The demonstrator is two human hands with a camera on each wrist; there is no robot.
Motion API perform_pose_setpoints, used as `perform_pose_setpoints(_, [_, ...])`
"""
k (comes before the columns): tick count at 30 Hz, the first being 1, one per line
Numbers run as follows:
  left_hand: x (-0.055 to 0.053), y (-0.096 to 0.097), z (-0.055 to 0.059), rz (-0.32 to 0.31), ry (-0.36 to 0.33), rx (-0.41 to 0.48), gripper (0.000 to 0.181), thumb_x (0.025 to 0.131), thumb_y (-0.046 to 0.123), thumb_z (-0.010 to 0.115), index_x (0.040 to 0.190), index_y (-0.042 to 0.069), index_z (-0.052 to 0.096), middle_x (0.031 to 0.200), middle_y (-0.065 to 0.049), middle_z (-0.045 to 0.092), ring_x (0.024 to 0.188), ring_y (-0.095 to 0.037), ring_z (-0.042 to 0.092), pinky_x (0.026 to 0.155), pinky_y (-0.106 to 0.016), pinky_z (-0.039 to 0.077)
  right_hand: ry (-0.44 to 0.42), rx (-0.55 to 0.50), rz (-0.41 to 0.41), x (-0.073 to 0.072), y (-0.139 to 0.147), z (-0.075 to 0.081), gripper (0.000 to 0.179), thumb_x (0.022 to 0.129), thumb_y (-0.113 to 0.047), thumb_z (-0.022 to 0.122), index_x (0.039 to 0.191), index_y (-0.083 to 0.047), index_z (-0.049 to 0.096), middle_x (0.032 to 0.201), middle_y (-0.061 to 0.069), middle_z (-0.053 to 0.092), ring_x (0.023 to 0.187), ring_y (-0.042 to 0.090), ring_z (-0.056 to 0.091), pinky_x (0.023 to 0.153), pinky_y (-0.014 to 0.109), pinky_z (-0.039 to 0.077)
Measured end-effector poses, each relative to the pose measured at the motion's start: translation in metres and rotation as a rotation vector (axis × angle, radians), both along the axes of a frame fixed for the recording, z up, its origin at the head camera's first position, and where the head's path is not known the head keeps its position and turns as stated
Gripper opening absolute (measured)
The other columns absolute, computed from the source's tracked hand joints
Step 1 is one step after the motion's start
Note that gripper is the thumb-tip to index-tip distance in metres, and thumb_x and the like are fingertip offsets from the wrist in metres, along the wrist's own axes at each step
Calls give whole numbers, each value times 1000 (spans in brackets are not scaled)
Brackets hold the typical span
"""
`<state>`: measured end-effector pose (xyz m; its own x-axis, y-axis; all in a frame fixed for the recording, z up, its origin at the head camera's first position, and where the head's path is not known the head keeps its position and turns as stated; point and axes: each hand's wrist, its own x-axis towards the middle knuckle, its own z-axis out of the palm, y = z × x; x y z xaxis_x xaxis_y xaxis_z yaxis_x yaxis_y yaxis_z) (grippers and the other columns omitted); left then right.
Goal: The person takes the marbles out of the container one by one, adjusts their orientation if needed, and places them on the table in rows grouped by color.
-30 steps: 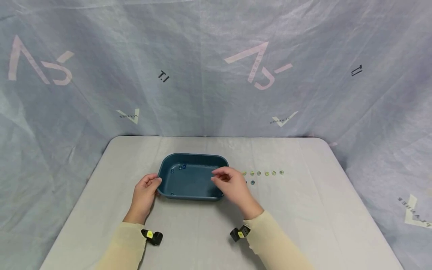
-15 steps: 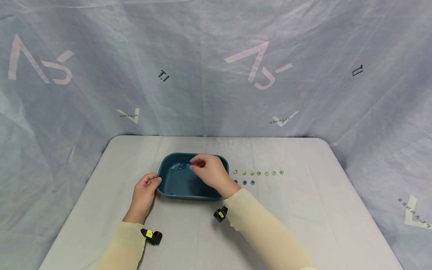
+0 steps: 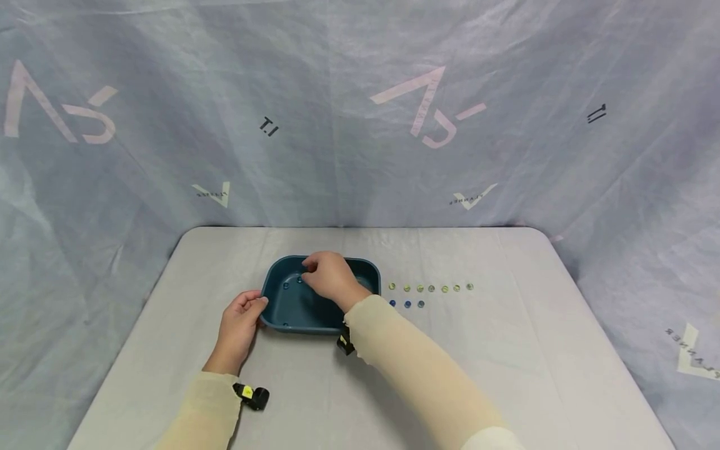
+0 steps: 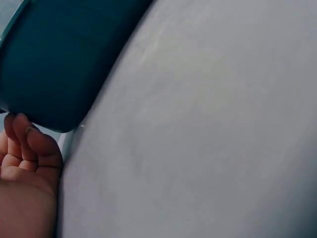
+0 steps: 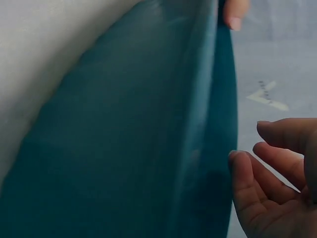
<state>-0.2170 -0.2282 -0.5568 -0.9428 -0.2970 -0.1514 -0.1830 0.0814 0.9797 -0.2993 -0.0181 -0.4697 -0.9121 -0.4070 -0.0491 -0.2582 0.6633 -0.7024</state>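
A dark teal rectangular tray sits on the table. My left hand pinches its left end, thumb at the rim and fingers curled against the outer wall. Over the inside of the tray reaches my right hand, its thumb and fingers bent and pointing left. In the right wrist view a gap shows between the right thumb and the fingers, with nothing seen in it. Small blue glass beads lie in the tray: one bead close by the right fingertips, another bead further left, and one at the front wall.
Right of the tray, several yellow-green beads form a row on the pale table. Below them is a shorter row of three blue beads. Grey cloth hangs behind the table and at both sides.
My right hand has moved left from the tray's right end to above its back-left part, uncovering the left ends of both bead rows. The left hand and tray stay nearly still.
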Motion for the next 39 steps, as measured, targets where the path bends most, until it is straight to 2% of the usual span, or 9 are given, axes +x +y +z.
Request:
perform_pose_setpoints(5, [-1, 0, -1, -2, -11, 1, 36, 103, 27, 65, 126, 0, 60, 96, -7, 64, 80, -13, 59, 72, -24, 52, -15, 53, -12, -5, -9, -9, 30, 100, -18, 70, 129, -10, 72, 125, 4, 69, 111, 18, 64, 91, 33, 54])
perform_pose_setpoints(9, [-1, 0, -1, -7, -6, 8, 37, 103, 28, 65, 126, -1, 60, 99, -9, 64, 82, -13, 58, 73, -23, 52, -20, 94, -40, -7, -13, -17, 30, 100, -17, 69, 129, -9, 72, 124, 3, 70, 107, 17, 65, 88, 33, 54])
perform_pose_setpoints(12, [-1, 0, -2, -8, 2, 8, 37, 103, 27, 65, 126, -1, 60, 99, -10, 63, 82, -13, 58, 73, -23, 52, -26, 115, -40, -5, -15, -21, 30, 100, -16, 68, 129, -10, 72, 122, 3, 71, 102, 16, 66, 86, 33, 54])
perform_pose_setpoints(16, [0, 0, -3, 0, 2, 5, 36, 103, 28, 65, 126, 0, 60, 97, -10, 64, 80, -13, 58, 72, -23, 53, -35, 129, -29, -2, -19, -24, 31, 100, -17, 67, 131, -10, 70, 126, 4, 70, 106, 17, 66, 89, 35, 55])
perform_pose_setpoints(23, [-1, -1, -4, -1, 1, 6, 36, 103, 27, 65, 127, 0, 60, 97, -10, 64, 80, -13, 58, 72, -23, 53, -65, 174, -94, -2, -19, -31, 33, 99, -14, 66, 132, -12, 69, 130, 3, 68, 109, 16, 65, 93, 36, 54])
perform_pose_setpoints(27, [-2, -2, -4, 10, 2, -8, 36, 103, 27, 65, 126, 0, 61, 97, -9, 63, 79, -13, 58, 72, -23, 53, -76, 164, -82, -4, -19, -35, 36, 100, -13, 65, 135, -12, 67, 134, 4, 67, 114, 18, 64, 96, 38, 53])
perform_pose_setpoints(39, [-2, -1, -4, 1, 8, 4, 34, 103, 23, 65, 126, -1, 60, 100, -13, 64, 79, -13, 57, 71, -23, 52, -64, 140, -78, -13, -20, -46, 33, 98, -13, 67, 131, -13, 70, 133, 3, 67, 109, 17, 63, 97, 38, 52])
